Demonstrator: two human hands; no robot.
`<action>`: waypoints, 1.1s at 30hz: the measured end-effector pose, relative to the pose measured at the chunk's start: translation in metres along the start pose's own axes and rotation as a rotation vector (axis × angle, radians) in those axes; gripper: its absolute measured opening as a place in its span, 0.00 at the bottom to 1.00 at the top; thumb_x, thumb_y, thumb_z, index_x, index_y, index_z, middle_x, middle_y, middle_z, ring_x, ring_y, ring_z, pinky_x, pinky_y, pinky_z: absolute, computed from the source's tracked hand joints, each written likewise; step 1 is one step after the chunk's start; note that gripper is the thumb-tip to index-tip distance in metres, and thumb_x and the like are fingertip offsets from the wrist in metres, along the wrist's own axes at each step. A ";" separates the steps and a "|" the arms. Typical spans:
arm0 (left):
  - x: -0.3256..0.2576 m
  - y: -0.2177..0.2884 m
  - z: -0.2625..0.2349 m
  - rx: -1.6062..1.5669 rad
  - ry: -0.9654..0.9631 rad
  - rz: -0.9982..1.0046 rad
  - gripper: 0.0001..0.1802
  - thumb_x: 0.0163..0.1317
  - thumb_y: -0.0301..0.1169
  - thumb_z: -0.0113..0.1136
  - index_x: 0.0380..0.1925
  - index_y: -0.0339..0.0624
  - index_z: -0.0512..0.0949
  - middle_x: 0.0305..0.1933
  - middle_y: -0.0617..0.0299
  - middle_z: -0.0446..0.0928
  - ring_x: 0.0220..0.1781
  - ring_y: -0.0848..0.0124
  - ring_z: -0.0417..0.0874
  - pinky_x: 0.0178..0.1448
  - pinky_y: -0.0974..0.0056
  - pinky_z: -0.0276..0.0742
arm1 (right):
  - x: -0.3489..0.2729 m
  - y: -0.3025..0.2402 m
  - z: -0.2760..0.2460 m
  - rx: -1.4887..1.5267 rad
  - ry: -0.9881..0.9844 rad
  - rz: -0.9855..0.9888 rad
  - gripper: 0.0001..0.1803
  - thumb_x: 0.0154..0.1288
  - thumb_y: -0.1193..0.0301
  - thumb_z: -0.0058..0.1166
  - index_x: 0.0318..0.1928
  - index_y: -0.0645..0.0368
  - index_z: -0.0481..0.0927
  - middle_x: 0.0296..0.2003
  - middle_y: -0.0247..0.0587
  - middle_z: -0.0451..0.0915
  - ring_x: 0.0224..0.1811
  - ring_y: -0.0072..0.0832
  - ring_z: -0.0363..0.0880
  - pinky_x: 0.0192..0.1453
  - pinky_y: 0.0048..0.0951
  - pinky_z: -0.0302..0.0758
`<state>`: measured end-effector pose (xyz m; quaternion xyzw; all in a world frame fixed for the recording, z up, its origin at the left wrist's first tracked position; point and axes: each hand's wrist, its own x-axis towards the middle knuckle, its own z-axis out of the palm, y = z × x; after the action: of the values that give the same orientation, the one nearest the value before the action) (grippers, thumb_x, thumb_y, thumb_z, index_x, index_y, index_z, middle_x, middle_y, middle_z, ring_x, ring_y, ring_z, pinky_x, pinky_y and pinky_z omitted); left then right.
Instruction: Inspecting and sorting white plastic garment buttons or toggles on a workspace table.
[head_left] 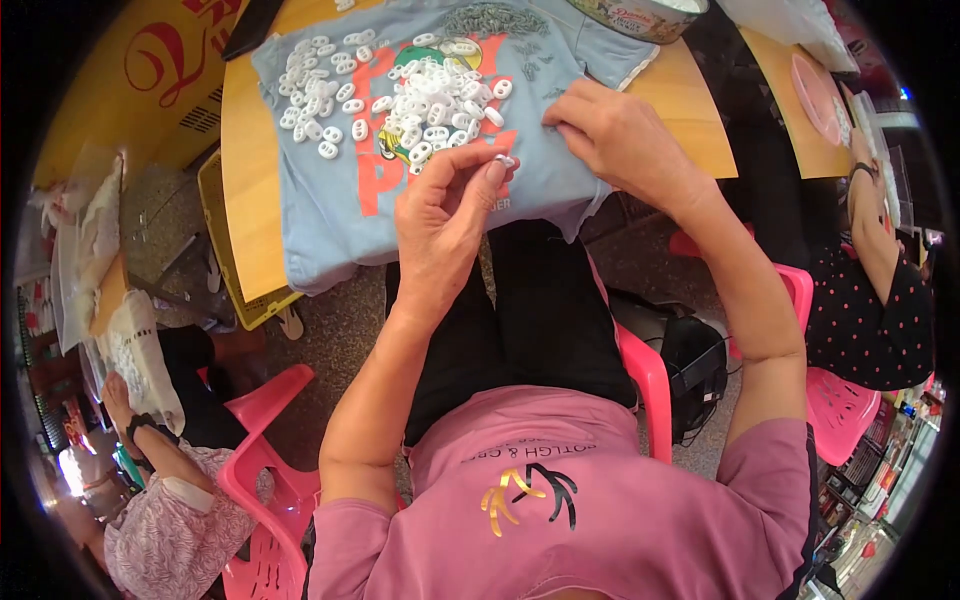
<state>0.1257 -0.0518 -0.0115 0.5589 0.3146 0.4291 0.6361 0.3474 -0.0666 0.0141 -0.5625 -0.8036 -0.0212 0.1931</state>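
My left hand (440, 215) pinches one small white oval plastic piece (505, 161) between thumb and forefinger, just above the near part of a blue T-shirt (325, 225) spread over the table. To its right, my right hand (622, 135) is closed, fingertips together at the shirt's right side; what they hold, if anything, is hidden. A heap of similar white two-holed pieces (432, 100) lies on the shirt beyond my left hand. More of these white pieces (312, 85) are scattered to the left. Small grey metal-looking bits (495, 18) form a pile at the far side.
A round tin (645, 20) stands at the table's (700, 110) far right. Beside the table's left edge is a yellow crate (225, 250). Pink plastic chairs (270, 450) stand around me. People sit on both sides, one in a dotted black garment (865, 320).
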 end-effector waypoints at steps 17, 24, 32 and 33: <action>0.002 0.002 -0.001 -0.041 -0.005 0.018 0.09 0.68 0.25 0.57 0.44 0.32 0.77 0.40 0.58 0.82 0.42 0.74 0.83 0.46 0.70 0.80 | -0.002 -0.005 -0.006 -0.009 -0.017 -0.018 0.05 0.59 0.75 0.57 0.35 0.62 0.77 0.33 0.43 0.77 0.34 0.45 0.79 0.38 0.38 0.75; 0.006 0.005 0.000 -0.142 -0.006 -0.017 0.09 0.68 0.26 0.57 0.44 0.32 0.77 0.40 0.57 0.82 0.42 0.74 0.83 0.45 0.69 0.80 | -0.005 -0.004 0.003 0.147 0.141 -0.028 0.06 0.60 0.77 0.56 0.38 0.62 0.78 0.33 0.46 0.77 0.32 0.45 0.78 0.36 0.39 0.75; 0.003 0.029 0.008 -0.141 -0.022 0.006 0.10 0.66 0.26 0.59 0.44 0.31 0.78 0.40 0.56 0.82 0.41 0.73 0.83 0.47 0.70 0.79 | -0.005 -0.049 -0.022 0.944 0.216 0.415 0.10 0.68 0.73 0.55 0.47 0.65 0.79 0.30 0.35 0.79 0.28 0.19 0.75 0.35 0.21 0.72; 0.002 0.033 0.009 -0.140 -0.023 0.008 0.10 0.66 0.26 0.59 0.44 0.31 0.78 0.40 0.56 0.82 0.41 0.73 0.83 0.47 0.70 0.79 | -0.005 -0.055 -0.024 0.943 0.217 0.413 0.10 0.68 0.73 0.55 0.47 0.65 0.79 0.30 0.35 0.79 0.28 0.19 0.75 0.35 0.21 0.72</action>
<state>0.1280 -0.0538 0.0225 0.5189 0.2742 0.4464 0.6754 0.3054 -0.0972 0.0450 -0.5559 -0.5734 0.3230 0.5078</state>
